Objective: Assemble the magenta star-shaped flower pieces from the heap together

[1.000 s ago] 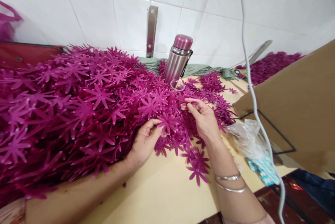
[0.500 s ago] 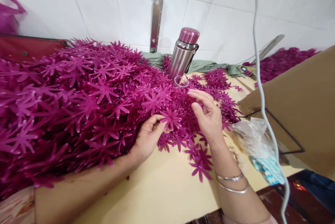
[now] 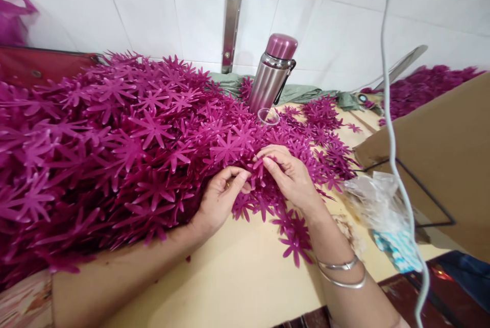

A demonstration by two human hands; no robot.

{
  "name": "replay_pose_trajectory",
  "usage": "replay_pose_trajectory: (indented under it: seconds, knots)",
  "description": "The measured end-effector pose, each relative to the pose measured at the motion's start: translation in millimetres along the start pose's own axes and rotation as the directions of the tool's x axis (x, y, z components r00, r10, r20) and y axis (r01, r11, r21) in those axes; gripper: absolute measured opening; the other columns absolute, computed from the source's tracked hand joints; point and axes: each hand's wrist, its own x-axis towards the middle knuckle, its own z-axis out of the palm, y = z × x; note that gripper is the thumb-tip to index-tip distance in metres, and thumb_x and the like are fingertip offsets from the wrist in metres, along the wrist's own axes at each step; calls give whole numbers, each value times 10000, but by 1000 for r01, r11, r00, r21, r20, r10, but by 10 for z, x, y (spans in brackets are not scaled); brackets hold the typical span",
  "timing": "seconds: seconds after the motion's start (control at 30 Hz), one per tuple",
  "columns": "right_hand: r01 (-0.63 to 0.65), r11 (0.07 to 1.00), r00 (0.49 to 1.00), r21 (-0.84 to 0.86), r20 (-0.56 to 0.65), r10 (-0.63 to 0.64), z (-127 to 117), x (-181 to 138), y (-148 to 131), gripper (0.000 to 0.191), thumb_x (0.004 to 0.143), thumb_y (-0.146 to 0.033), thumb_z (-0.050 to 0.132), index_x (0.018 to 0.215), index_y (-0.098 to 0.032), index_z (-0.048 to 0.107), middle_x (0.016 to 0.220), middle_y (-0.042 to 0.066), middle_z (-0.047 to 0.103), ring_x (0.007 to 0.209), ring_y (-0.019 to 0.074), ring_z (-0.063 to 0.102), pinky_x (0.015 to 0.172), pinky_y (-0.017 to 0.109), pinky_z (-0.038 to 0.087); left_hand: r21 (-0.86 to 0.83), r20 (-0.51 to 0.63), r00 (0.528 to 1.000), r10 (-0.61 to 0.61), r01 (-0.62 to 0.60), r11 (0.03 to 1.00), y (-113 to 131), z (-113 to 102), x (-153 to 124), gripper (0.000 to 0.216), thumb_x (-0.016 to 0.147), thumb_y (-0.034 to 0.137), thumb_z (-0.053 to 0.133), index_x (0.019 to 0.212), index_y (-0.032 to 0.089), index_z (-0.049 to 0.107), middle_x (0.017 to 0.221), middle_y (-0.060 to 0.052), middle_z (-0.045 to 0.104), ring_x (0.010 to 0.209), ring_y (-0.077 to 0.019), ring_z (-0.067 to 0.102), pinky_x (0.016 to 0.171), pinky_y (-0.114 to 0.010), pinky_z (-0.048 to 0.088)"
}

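Both hands meet low in front of a heap of purple star-shaped artificial flower pieces. My left hand is closed, thumb and forefinger pinched together beside the heap; whatever is between the tips is too small to make out. Just right of it, my right hand is closed on a purple flower piece, partly covered by the fingers. The fingertips of the two hands are close together. More loose flower pieces lie below, on the pale yellow tabletop.
Behind the hands stands a steel thermos with a purple lid, a clear plastic ring by its base. To the right are a cardboard box, a clear plastic bag and a hanging white cable.
My right hand has moved left and down to the left hand's fingertips and closed on a flower piece. The flower that showed spread in my left fingers no longer shows there.
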Motion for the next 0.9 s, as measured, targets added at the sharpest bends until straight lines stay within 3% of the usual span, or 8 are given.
replay_pose_trajectory:
  seconds: [0.13,0.27,0.4,0.53,0.63,0.73,0.8,0.9]
  knots:
    - [58,996,998,-62,-8,-59,12,-5,-27,209,1057,-276,524,941,-249,696,1062,61,748,1111,235,631,1048,465,468,-71,-4,1000,-29,29,997,-16,6,-5,484,858,632,713,969,161,722,813,-27,732,747,-149,704,789,-289,578]
    - [156,977,988,-144,31,-153,48,-17,-77,211,1053,-266,521,919,-252,683,1107,66,743,1162,251,585,1072,496,444,-89,-6,999,-37,36,995,-28,12,5,428,753,511,858,947,169,687,795,16,709,713,-113,681,745,-238,560]
    - [160,968,987,-194,17,-159,45,-30,-109,261,1067,-282,481,899,-242,677,1173,81,724,1199,260,554,1083,500,426,-95,12,1000,-26,27,995,-44,5,11,352,792,453,830,902,164,661,748,28,683,663,-86,624,681,-202,514]
    - [-21,982,974,-189,-224,-22,-4,-38,-60,322,1087,-350,437,934,-228,692,1100,78,711,1117,237,595,1019,439,448,-73,9,1000,-6,7,997,-45,-3,6,311,806,419,818,884,161,664,749,18,692,672,-90,621,696,-210,512]
    - [-243,958,842,-151,-523,132,-57,-35,76,394,1079,-430,438,868,-205,683,876,43,665,853,199,610,846,373,473,-78,-6,1000,0,0,997,-36,2,4,315,792,423,827,861,164,662,738,24,687,672,-93,624,702,-215,520]
    - [-320,940,728,-118,-665,165,-106,-30,252,356,1030,-469,523,837,-204,660,849,29,645,843,199,604,844,366,474,-73,-10,1000,-18,17,997,-18,8,3,319,781,422,837,849,167,658,739,25,683,679,-99,629,705,-222,526]
    - [-321,937,716,-137,-682,146,-128,-26,311,270,964,-472,633,976,-207,685,1029,75,686,1023,243,622,954,420,473,-67,-10,1000,-28,28,997,-5,10,2,311,785,413,835,839,167,652,738,26,677,683,-101,629,719,-228,531]
    - [-261,947,772,-188,-629,88,-135,-23,228,338,950,-451,665,1204,-228,674,1307,142,649,1269,299,564,1101,518,409,-68,-14,1000,-24,23,997,5,11,-3,293,803,407,820,845,170,652,750,22,679,692,-106,632,740,-240,534]
